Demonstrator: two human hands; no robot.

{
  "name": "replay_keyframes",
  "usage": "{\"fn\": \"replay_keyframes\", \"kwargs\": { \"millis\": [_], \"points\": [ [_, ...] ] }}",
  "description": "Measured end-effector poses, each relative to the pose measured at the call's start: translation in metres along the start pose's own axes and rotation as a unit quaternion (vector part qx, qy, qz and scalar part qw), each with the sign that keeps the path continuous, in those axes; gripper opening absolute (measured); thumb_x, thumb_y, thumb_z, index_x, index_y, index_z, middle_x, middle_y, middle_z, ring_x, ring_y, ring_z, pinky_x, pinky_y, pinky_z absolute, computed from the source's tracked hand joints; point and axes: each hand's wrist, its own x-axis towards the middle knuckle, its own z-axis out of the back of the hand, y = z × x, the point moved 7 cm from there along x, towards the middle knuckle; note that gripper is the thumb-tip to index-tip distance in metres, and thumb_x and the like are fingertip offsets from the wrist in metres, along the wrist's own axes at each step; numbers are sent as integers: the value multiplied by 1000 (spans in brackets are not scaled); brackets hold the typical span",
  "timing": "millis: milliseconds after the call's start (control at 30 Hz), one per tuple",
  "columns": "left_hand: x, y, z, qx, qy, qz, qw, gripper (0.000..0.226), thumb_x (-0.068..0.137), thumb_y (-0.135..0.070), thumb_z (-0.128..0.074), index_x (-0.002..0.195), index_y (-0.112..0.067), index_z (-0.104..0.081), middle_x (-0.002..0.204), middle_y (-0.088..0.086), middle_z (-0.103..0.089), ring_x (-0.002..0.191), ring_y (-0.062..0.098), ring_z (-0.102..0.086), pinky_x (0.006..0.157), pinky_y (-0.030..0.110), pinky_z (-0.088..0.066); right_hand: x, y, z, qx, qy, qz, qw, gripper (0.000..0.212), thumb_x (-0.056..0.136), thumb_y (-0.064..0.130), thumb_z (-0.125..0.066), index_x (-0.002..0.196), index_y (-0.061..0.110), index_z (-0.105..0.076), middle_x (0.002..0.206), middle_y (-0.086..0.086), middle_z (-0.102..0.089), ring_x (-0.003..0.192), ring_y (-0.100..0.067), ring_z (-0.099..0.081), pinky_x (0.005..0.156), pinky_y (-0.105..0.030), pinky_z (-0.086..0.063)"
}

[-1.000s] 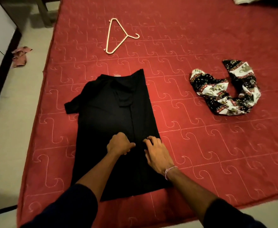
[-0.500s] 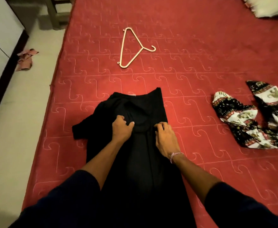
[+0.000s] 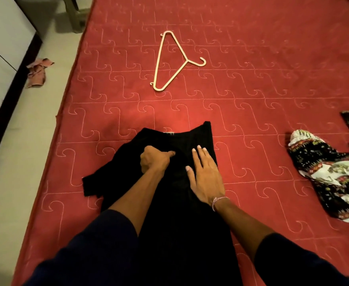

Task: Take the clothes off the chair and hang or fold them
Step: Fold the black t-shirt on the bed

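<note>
Crumpled pink rag [image 3: 37, 72] on pale floor [image 3: 14, 182] beside red quilted bed [image 3: 272, 69].

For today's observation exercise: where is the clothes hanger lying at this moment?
In the head view the hanger lies flat on the red bed cover, unused, beyond the black garment and left of the patterned garment.

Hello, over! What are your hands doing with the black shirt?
Left hand curled, pinching black shirt. Right hand flat, pressing it on red bed. Hanger lies beyond, apart. Nothing in the way.
</note>
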Motion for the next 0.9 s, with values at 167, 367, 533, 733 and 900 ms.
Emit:
{"fn": "replay_keyframes", "kwargs": {
  "millis": [167, 367, 533, 733, 900],
  "points": [
    [6, -1, -7, 13, -15, -36, 999, 25, 93, -34, -66, 101, -10, -67, 101, 8, -70, 91, 25, -67, 62, 30, -45, 0, 4, -2, -61, 25, -8, 998, 84, 97, 72, -23, 161, 20, -10, 168, -9, -5, 155, -24, 5, 125, -52, -6],
    [-18, 10, -7, -73, -93, -54, 992, 24, 107, -25, -38, 112, -7, -52, 84, 2, -53, 89, 25, -62, 69, 35, -45, 2, 8, -4, -72, 68, -23, 995, 116, 73, 99, -19, 160, 25, 6, 167, -12, 11, 153, -29, 17, 124, -54, 1],
    [-27, 3, -10, 2, -130, -34, 991, 29, 108, -35, -30, 118, -14, -48, 81, 8, -60, 84, 30, -66, 59, 36, -40, 6, 12, 1, -73, 36, -25, 996, 79, 96, 70, -16, 160, 23, -16, 167, -16, -3, 154, -34, 1, 123, -54, -8],
    [-23, 14, -16, 38, -160, -3, 986, 31, 108, -36, -30, 117, -11, -47, 101, 20, -68, 95, 39, -67, 66, 41, -42, 50, 1, 2, -66, 18, 11, 998, 69, 97, 55, -30, 159, 29, -18, 168, -11, -6, 155, -31, -1, 123, -56, -9],
    [-21, 16, -15, 0, -167, -50, 985, 30, 107, -34, -34, 114, -10, -50, 93, 20, -68, 88, 39, -67, 62, 40, -44, 55, -4, -9, -109, 61, -13, 992, 94, 83, 84, -26, 160, 36, 1, 167, -12, 10, 152, -40, 13, 120, -64, 3]
  ]
}}
